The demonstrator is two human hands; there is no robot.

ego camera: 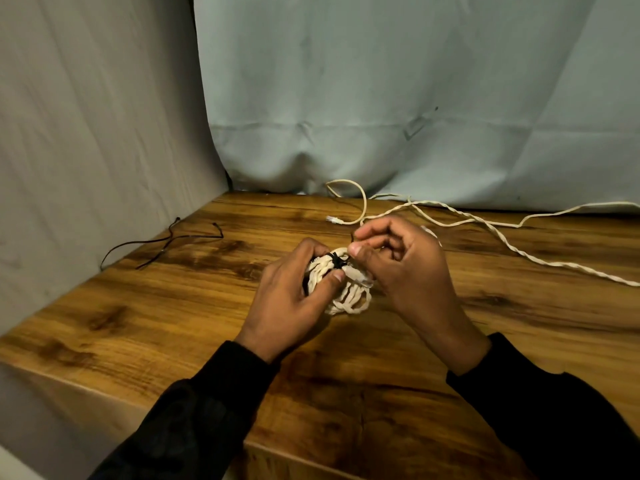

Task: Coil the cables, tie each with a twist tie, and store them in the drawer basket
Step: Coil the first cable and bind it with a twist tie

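White coil [346, 292] at table [173, 306] centre, left hand [294, 299] gripping it. Right hand [398, 265] pinches black tie [336, 262] end. Step: tying. Next: twist tight, then loose cable [519, 251] at 2 o'clock.

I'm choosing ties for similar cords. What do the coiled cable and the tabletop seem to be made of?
Coiled cable: cream, matte, looks like plastic-sheathed twisted cord; the strands show a spiral.
Tabletop: wood or wood-look laminate, with dark grain streaks and a slight sheen; which one is unclear.

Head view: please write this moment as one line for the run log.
step: tying coil | left hand: holds coiled cable | right hand: pinches black twist tie | loose cable: uncoiled on table | spare ties: far left
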